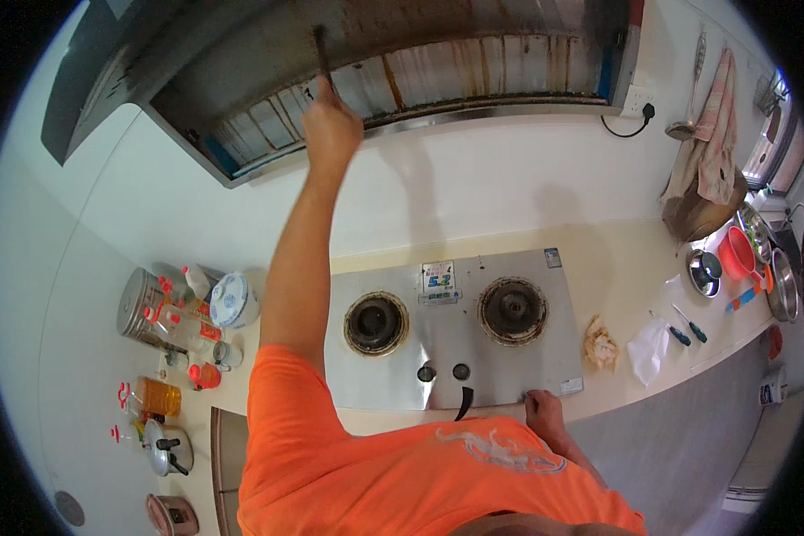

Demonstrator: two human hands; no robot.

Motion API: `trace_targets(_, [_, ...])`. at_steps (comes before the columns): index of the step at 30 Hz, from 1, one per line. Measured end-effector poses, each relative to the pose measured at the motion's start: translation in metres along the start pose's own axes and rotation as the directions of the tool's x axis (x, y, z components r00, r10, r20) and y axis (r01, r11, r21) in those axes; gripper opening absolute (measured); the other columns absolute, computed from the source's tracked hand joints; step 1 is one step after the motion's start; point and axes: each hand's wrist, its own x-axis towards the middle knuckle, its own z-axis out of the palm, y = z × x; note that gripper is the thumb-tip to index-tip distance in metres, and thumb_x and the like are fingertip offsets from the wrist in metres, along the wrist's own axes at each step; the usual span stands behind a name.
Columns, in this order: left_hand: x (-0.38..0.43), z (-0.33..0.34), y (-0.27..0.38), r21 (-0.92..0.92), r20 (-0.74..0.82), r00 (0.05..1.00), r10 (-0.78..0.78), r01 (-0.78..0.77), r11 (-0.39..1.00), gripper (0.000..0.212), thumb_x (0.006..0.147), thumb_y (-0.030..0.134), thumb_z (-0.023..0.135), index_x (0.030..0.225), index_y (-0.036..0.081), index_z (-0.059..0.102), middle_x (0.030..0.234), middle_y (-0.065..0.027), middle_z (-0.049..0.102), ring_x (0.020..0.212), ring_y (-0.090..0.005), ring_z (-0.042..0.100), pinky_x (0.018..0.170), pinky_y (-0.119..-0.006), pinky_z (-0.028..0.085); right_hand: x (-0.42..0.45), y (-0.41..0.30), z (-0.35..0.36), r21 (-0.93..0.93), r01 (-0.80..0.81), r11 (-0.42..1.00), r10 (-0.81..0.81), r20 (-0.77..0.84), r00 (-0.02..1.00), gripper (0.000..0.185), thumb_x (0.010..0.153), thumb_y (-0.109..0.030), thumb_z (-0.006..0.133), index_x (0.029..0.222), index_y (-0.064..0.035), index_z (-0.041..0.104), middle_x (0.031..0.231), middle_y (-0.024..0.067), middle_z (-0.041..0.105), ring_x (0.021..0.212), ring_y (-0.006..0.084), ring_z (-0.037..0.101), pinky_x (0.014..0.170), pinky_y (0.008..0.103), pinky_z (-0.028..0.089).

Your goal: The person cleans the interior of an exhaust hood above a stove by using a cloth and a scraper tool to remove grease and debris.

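Observation:
My left hand [333, 127] is raised into the underside of a range hood [482, 118]. It is shut on a slim dark tool [321, 53] with a wider tip, perhaps a brush. The tip lies against or close to the hood's inner surface; contact cannot be told. Brown grease streaks run down the pale inner panel [442, 67]. Below, my right hand [544, 410] rests with curled fingers at the front edge of a two-burner gas cooktop [388, 385]. Whether anything small is in those fingers is hidden. Both burners [376, 323] lack pot supports and look soiled.
Right of the cooktop lie a crumpled brown cloth or paper [601, 344], a white plastic bag [648, 348] and two screwdrivers [697, 331]. Pans and a red pot [737, 252] stand farther right. Bottles, a lidded jar [233, 299] and a pressure cooker [174, 449] line the left.

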Motion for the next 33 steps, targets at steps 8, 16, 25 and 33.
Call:
trace_targets(8, [-0.035,0.005,0.002,-0.024,-0.004,1.0,-0.019,0.019,1.0,0.037,0.091,-0.001,0.054,0.124,-0.02,0.058,0.074,-0.0345,0.064,0.066,-0.0429,0.069,0.055,-0.044,0.052,0.002,0.004,-0.004,-0.01,-0.051,0.999,0.051,-0.006,0.999,0.015,0.088,-0.011,0.063,0.095,0.0006,0.07,0.089,0.0248,0.067,0.083,0.0461,0.064,0.074,0.0521,0.053])
trace_targets(16, [0.026,-0.003,-0.002,0.081,-0.081,0.995,-0.06,0.067,0.994,0.04,0.093,0.004,0.054,0.127,-0.016,0.06,0.069,-0.0297,0.065,0.061,-0.0366,0.069,0.053,-0.042,0.051,-0.002,0.007,-0.001,-0.008,-0.029,1.0,0.029,0.031,0.999,0.015,0.089,-0.01,0.063,0.096,0.0005,0.07,0.089,0.0242,0.068,0.083,0.0443,0.065,0.074,0.0506,0.053])
trace_targets(25, [-0.057,0.01,-0.011,0.01,0.045,0.994,-0.103,0.103,0.995,0.042,0.092,0.002,0.054,0.129,-0.018,0.055,0.075,-0.0312,0.067,0.067,-0.0435,0.069,0.06,-0.045,0.055,0.008,-0.002,-0.005,0.0,0.055,0.998,-0.055,-0.022,0.998,0.014,0.087,-0.006,0.063,0.096,0.0028,0.07,0.086,0.0248,0.068,0.079,0.043,0.066,0.072,0.0474,0.054])
trace_targets(33, [0.017,-0.017,0.019,0.072,0.014,0.996,-0.09,0.088,0.993,0.041,0.089,-0.001,0.055,0.127,-0.017,0.058,0.076,-0.0335,0.066,0.067,-0.0432,0.069,0.059,-0.045,0.055,0.001,0.008,-0.01,-0.003,0.01,1.0,-0.01,-0.037,0.999,0.013,0.088,-0.012,0.063,0.092,-0.0015,0.07,0.089,0.0234,0.068,0.084,0.0447,0.065,0.075,0.0517,0.053])
